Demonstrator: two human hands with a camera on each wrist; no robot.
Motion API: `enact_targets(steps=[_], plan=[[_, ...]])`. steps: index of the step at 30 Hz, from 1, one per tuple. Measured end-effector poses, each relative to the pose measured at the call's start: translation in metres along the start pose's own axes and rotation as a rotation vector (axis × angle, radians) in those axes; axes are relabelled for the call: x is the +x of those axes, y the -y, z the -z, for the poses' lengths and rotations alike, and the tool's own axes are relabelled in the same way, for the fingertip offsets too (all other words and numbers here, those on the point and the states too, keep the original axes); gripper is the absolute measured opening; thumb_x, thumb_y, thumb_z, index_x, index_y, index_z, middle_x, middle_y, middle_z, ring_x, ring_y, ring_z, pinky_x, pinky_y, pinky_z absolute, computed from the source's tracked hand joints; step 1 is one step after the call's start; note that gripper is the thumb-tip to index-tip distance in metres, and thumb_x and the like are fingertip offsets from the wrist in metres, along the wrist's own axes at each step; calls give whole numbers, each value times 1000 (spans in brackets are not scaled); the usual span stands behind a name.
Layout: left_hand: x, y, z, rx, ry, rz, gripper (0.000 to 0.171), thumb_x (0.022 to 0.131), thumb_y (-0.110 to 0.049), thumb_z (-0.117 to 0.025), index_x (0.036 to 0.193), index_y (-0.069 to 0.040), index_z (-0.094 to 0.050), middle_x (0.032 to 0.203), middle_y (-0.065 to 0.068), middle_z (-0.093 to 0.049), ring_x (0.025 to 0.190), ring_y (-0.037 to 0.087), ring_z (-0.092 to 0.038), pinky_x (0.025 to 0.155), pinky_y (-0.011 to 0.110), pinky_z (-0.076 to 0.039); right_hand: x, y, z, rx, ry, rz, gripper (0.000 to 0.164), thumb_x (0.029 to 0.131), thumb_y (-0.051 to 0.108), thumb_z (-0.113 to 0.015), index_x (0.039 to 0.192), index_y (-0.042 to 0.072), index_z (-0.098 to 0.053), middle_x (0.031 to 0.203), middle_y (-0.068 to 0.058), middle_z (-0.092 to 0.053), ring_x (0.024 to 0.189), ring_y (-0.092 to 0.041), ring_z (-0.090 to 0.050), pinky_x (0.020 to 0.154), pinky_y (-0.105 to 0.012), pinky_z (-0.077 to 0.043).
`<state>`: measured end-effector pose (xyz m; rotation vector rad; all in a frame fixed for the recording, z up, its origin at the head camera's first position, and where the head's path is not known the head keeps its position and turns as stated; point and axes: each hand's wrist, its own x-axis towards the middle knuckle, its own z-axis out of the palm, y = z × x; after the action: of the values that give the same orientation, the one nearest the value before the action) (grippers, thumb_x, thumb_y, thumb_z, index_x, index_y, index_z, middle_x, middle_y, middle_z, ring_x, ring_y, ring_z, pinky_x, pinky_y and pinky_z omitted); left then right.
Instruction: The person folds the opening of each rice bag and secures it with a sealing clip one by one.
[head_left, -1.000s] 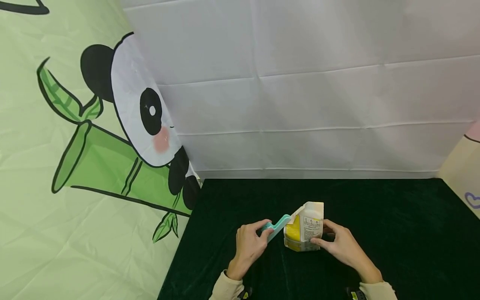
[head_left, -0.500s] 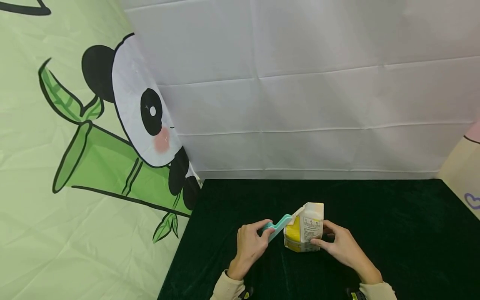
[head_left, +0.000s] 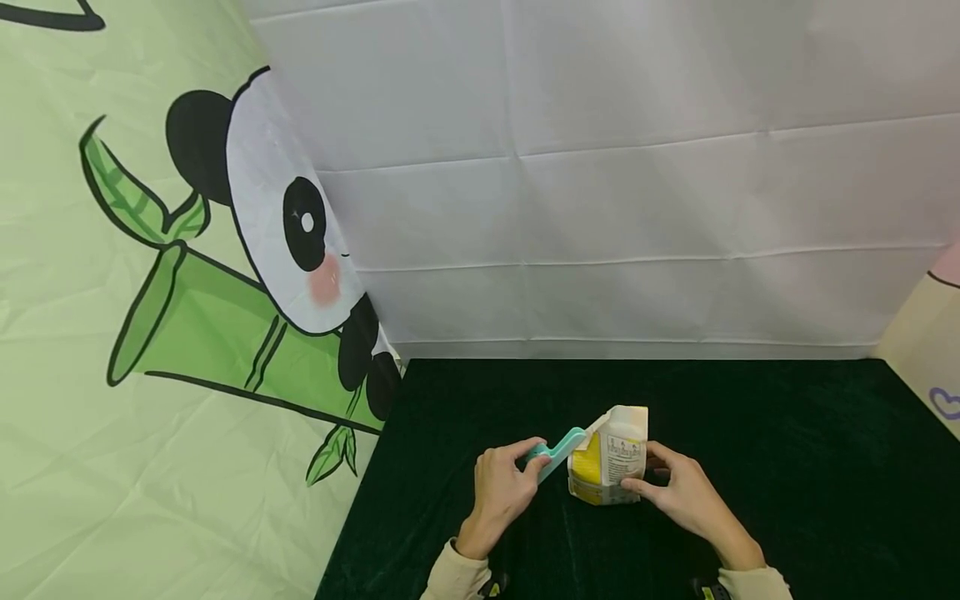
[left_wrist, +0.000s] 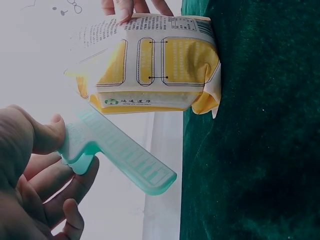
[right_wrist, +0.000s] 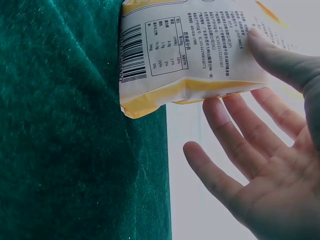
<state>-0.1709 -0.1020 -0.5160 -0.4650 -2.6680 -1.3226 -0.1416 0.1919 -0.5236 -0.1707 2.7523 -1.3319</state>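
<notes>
A yellow and white paper bag (head_left: 603, 458) of packaged food stands on the dark green cloth in the head view, its top folded to a slanted edge. My right hand (head_left: 693, 496) holds its right side, thumb on the printed front and fingers on the side. In the right wrist view the thumb presses near the small print and barcode of the bag (right_wrist: 190, 55). To the left, my left hand (head_left: 501, 487) pinches a teal bag clip (left_wrist: 127, 152) between thumb and fingers. The clip's far end lies at the bag's folded top edge; whether they touch I cannot tell.
The dark green cloth (head_left: 787, 467) covers the table. Behind it hangs a white creased backdrop (head_left: 615, 208). A light green sheet with a panda and bamboo print (head_left: 202, 308) hangs at the left, and a pale printed panel (head_left: 926, 350) stands at the right edge.
</notes>
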Motion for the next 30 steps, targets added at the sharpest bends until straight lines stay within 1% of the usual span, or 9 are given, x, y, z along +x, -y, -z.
enact_targets(steps=[9, 16, 25, 30], plan=[[1, -2, 1, 12, -13, -10, 17, 101, -27, -72, 113, -17, -80, 82, -1, -73, 50, 1, -47, 50, 21, -42, 0, 0, 0, 0, -3, 6, 57, 93, 36, -82, 138, 8, -61, 127, -13, -70, 121, -40, -67, 101, -61, -56], [2, -2, 1, 12, -12, -9, 18, 102, -28, -72, 114, -17, -80, 85, -1, -76, 51, 0, -50, 51, 21, -44, 0, 0, -1, 3, -6, 1, 58, 93, 36, -82, 139, 8, -61, 128, -15, -69, 122, -41, -67, 100, -61, -56], [3, -3, 0, 20, -23, -19, 19, 101, -27, -73, 114, -16, -80, 82, -1, -74, 47, 0, -44, 48, 20, -40, 2, -1, -1, 4, -5, -3, 59, 93, 35, -83, 139, 7, -60, 129, -15, -70, 123, -42, -67, 101, -61, -56], [3, -3, -1, 14, -18, -20, 20, 102, -28, -72, 115, -16, -80, 82, 0, -74, 47, 0, -44, 47, 20, -41, 2, -2, 0, 7, -3, -2, 59, 93, 35, -83, 139, 6, -60, 129, -16, -69, 123, -42, -67, 102, -61, -56]])
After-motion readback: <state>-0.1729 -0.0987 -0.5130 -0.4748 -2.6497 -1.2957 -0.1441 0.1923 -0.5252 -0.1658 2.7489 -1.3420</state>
